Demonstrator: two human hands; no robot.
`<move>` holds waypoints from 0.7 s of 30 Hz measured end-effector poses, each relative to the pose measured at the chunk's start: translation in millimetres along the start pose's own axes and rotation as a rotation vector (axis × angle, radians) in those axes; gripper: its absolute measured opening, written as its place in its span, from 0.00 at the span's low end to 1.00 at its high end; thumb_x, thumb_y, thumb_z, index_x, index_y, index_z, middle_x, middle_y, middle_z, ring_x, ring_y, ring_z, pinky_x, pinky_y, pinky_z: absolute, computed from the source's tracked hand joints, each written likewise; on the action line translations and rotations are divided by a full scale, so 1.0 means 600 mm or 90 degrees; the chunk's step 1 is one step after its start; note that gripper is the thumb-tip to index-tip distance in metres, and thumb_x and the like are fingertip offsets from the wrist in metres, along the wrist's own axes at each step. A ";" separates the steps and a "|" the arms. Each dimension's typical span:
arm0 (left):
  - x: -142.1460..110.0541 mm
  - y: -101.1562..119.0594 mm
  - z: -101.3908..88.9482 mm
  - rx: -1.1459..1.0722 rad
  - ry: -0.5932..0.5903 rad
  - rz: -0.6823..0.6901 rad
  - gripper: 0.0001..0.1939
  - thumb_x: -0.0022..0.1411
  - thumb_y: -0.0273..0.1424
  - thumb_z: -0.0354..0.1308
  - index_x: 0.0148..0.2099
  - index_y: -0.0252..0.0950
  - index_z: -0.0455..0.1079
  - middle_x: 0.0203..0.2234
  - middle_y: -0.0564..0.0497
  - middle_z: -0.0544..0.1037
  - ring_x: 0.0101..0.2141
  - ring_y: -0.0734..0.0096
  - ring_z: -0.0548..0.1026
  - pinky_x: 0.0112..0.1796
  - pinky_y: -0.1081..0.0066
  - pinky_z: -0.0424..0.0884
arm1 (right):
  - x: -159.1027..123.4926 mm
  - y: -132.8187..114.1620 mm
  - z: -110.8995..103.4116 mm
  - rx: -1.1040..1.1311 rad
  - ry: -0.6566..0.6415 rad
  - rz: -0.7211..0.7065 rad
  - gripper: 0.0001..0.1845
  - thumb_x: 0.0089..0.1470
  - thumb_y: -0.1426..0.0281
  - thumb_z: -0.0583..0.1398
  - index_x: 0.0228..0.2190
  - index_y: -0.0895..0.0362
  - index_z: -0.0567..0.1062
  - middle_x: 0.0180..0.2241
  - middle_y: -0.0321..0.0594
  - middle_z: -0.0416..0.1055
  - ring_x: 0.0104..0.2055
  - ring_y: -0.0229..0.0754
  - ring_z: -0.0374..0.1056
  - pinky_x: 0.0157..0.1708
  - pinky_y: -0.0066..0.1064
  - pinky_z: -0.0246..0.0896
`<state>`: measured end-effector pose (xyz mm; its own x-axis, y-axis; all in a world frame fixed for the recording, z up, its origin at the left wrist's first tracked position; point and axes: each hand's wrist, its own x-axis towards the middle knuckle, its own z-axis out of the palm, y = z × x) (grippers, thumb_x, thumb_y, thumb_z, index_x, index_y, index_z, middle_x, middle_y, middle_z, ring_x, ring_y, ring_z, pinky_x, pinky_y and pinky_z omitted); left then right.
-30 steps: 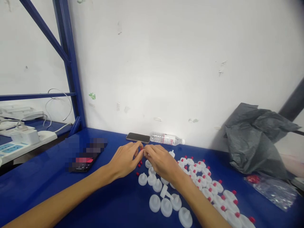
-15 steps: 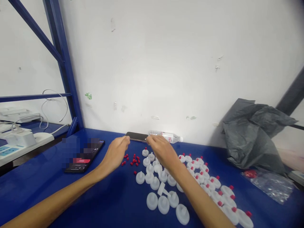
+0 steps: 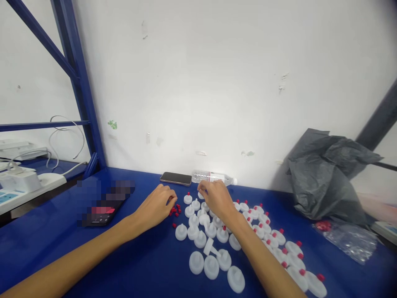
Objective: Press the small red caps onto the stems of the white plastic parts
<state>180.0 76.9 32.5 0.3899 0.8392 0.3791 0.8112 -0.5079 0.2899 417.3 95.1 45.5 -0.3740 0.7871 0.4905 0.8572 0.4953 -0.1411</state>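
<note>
My left hand (image 3: 157,207) hovers beside a small pile of red caps (image 3: 176,210), its fingers curled and thumb drawn in. Whatever its fingertips hold, if anything, is hidden. Over the far rows of white spouted lids (image 3: 199,239) is my right hand (image 3: 218,199), thumb and fingers pinched together. Just below that pinch shows part of a white lid (image 3: 201,195); whether the fingers touch it I cannot tell. Red-tipped lids (image 3: 293,247) lie in rows to the right, partly behind my right forearm. One white lid (image 3: 208,246) lies tipped on its side among the bare ones.
Along the wall lie a dark phone (image 3: 175,178) and a clear plastic bottle (image 3: 214,178). Another phone (image 3: 104,211) rests at left. At right are a grey plastic bag (image 3: 325,178) and a clear bag (image 3: 350,244). A blue frame post (image 3: 83,91) rises at left.
My left hand has shifted right and down, partly covering the red caps. My right hand has moved slightly right, away from the bottle. A red-tipped lid now shows beside my right forearm.
</note>
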 end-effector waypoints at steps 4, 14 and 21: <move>-0.001 -0.007 0.008 0.014 -0.017 0.006 0.10 0.65 0.25 0.51 0.38 0.38 0.74 0.34 0.48 0.78 0.39 0.57 0.71 0.40 0.63 0.65 | -0.003 -0.004 -0.001 0.001 -0.014 0.011 0.05 0.64 0.71 0.61 0.35 0.56 0.78 0.32 0.41 0.82 0.39 0.49 0.77 0.51 0.40 0.58; -0.006 -0.007 0.012 0.034 -0.009 0.015 0.09 0.63 0.24 0.52 0.38 0.38 0.73 0.31 0.47 0.77 0.36 0.57 0.71 0.38 0.62 0.64 | -0.014 -0.040 0.000 0.089 -0.072 -0.159 0.19 0.72 0.63 0.50 0.40 0.53 0.80 0.43 0.38 0.81 0.51 0.44 0.73 0.54 0.37 0.58; -0.003 0.012 -0.003 -0.016 0.059 0.019 0.13 0.74 0.32 0.44 0.46 0.39 0.71 0.38 0.49 0.79 0.42 0.59 0.72 0.44 0.61 0.66 | -0.016 -0.042 -0.007 0.088 -0.005 -0.189 0.11 0.68 0.67 0.57 0.47 0.56 0.77 0.45 0.45 0.78 0.50 0.48 0.72 0.55 0.43 0.60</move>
<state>184.4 71.0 35.5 0.3716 0.8024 0.4669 0.7881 -0.5385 0.2981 401.0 73.7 48.1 -0.6035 0.6036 0.5211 0.6545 0.7482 -0.1086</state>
